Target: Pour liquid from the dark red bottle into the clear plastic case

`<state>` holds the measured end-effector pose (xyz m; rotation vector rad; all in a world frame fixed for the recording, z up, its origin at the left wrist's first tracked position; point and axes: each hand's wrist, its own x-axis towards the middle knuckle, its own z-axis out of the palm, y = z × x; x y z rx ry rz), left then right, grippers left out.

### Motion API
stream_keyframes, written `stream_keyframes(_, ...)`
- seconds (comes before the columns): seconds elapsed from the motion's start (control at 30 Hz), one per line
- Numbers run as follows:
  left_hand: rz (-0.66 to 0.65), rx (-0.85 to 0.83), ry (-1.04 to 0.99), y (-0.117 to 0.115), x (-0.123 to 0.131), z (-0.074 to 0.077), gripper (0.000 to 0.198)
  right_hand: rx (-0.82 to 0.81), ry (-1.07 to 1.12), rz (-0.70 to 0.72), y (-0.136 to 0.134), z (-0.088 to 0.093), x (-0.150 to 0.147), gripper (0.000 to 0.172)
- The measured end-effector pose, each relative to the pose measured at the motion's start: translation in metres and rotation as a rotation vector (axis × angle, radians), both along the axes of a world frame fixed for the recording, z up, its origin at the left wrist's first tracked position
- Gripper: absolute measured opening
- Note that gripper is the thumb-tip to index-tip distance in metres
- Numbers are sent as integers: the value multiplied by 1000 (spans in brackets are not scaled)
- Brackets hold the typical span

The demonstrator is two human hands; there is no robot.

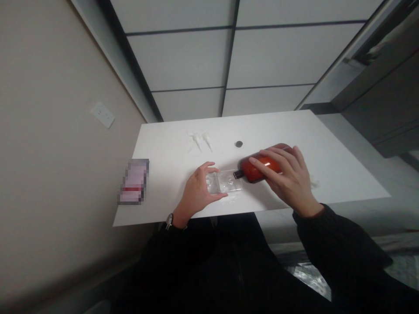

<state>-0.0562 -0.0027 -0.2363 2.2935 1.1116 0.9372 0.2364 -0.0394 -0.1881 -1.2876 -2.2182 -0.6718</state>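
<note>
Clear plastic case (225,182) sat near the front edge of the table (330,152), left hand (196,192) clamped on one end. Right hand (291,179) was wrapped round a tipped amber bottle (271,164), dark neck (238,174) right at the case's other end. Further back lay some white nozzle-like bits (207,141) and a dark cap (238,144), pale panels (275,56) behind.

One head-worn view, forward and down from fairly near, above the wearer's side of a white table (278,126).
</note>
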Motion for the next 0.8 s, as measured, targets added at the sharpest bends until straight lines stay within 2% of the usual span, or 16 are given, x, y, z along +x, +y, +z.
stream_keyframes(0.33,-3,-6,-7,0,0,0,91,0,-29,8,1,1,2,90)
stream_keyframes(0.43,-3,-12,0,1,0,1,87,-1,-31,12,1,3,2,93)
stream_keyframes(0.6,-7,-15,-11,1,1,-1,94,-10,-13,21,3,3,3,97)
stream_keyframes(0.8,2,-17,-2,-1,1,-1,86,-21,-17,23,3,2,5,98)
